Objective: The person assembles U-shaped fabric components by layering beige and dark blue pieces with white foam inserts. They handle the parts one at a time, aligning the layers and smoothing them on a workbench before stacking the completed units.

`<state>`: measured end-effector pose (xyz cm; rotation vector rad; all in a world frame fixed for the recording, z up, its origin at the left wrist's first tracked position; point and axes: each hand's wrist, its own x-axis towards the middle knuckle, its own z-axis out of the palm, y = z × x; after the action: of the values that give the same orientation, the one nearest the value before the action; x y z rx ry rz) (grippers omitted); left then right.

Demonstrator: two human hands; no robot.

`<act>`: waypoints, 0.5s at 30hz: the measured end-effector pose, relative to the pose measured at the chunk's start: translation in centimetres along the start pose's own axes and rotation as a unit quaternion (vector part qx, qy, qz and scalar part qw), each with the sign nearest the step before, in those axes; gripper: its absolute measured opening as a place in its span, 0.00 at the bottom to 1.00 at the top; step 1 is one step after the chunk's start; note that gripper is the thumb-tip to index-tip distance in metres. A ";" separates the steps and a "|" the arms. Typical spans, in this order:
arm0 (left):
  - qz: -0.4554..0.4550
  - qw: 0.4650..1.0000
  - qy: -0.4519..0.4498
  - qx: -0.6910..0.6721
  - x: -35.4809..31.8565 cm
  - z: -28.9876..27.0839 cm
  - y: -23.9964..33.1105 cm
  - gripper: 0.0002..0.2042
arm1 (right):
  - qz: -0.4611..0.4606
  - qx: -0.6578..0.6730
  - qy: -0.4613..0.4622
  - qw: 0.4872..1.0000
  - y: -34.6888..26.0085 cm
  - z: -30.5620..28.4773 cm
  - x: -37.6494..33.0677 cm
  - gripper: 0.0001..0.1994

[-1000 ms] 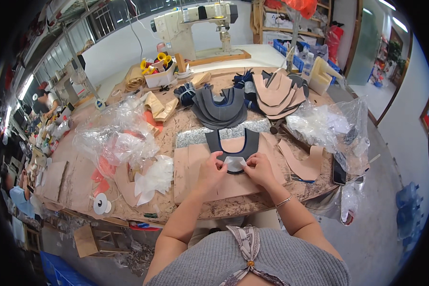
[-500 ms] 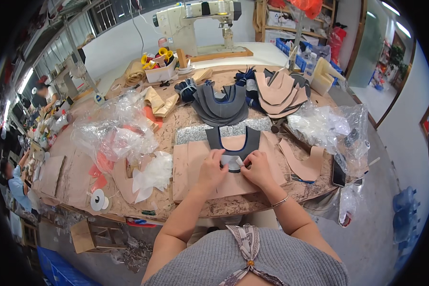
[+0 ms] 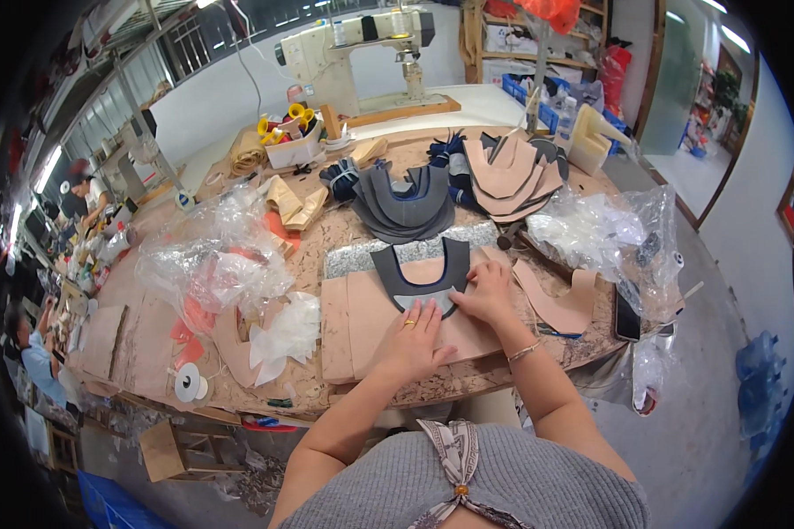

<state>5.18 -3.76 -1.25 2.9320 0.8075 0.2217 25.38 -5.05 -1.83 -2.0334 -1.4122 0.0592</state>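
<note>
A dark grey U-shaped upper piece (image 3: 412,279) with blue trim lies on pinkish-beige sheets (image 3: 366,313), its open end facing away from me. A pale, translucent patch (image 3: 421,301) lies flat along its lower curve. My left hand (image 3: 409,339) is open and laid flat, its fingertips on the patch's lower edge. My right hand (image 3: 489,295) rests at the piece's right side, thumb on the patch's right end and bent fingers apart from the thumb on the beige sheet. Under the far edge of the sheets is a speckled grey slab (image 3: 344,256).
Stacked grey pieces (image 3: 403,212) and beige pieces (image 3: 513,181) lie beyond. Crumpled clear plastic (image 3: 212,247) and white thin sheets (image 3: 288,331) sit left; a plastic bag (image 3: 591,225) and phone (image 3: 627,316) right. A sewing machine (image 3: 326,66) stands behind. Another person (image 3: 40,353) is far left.
The whitish patch, earlier pinched up between both hands, now lies flat on the grey piece. My left hand has opened out, and my right hand has shifted up and right.
</note>
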 end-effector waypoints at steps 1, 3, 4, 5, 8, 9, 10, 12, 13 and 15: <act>-0.001 1.000 0.004 -0.005 0.0 0.1 0.0 0.39 | 0.009 -0.003 0.000 1.000 0.2 -0.1 0.4 0.24; -0.002 1.000 0.006 -0.011 -0.1 0.0 0.0 0.38 | 0.021 -0.009 -0.006 1.000 0.0 -0.4 0.4 0.25; -0.004 1.000 0.006 -0.012 -0.1 -0.3 0.1 0.38 | 0.028 0.003 -0.009 1.000 -0.1 -0.5 0.3 0.25; -0.006 1.000 0.005 -0.012 -0.1 -0.4 0.2 0.38 | 0.035 0.015 -0.012 0.999 -0.1 -0.5 0.2 0.24; -0.017 0.999 0.011 -0.033 -0.1 -0.1 0.2 0.38 | -0.042 -0.019 0.065 0.997 -1.4 -0.3 -1.1 0.23; -0.025 0.999 0.008 -0.019 -0.2 0.0 0.2 0.38 | -0.083 -0.042 0.104 0.990 -1.7 -0.2 -1.8 0.22; -0.034 0.999 0.006 -0.004 -0.2 0.1 0.3 0.39 | -0.180 -0.115 0.069 0.974 -1.8 -0.2 -2.4 0.23; -0.041 0.999 0.016 0.001 -0.1 0.3 0.3 0.39 | -0.365 -0.255 -0.004 0.896 -1.7 0.0 -3.7 0.23; -0.037 0.999 0.026 -0.011 -0.2 0.4 0.2 0.39 | -0.327 -0.260 -0.050 0.907 -1.6 0.4 -4.0 0.26; -0.032 0.999 0.033 -0.027 -0.3 0.5 0.2 0.38 | -0.252 -0.184 -0.120 0.942 -0.4 -0.5 -4.0 0.27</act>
<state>5.07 -4.13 -1.77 2.8579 0.8871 0.3321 23.54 -8.63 -2.55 -1.9237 -2.2012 -0.1987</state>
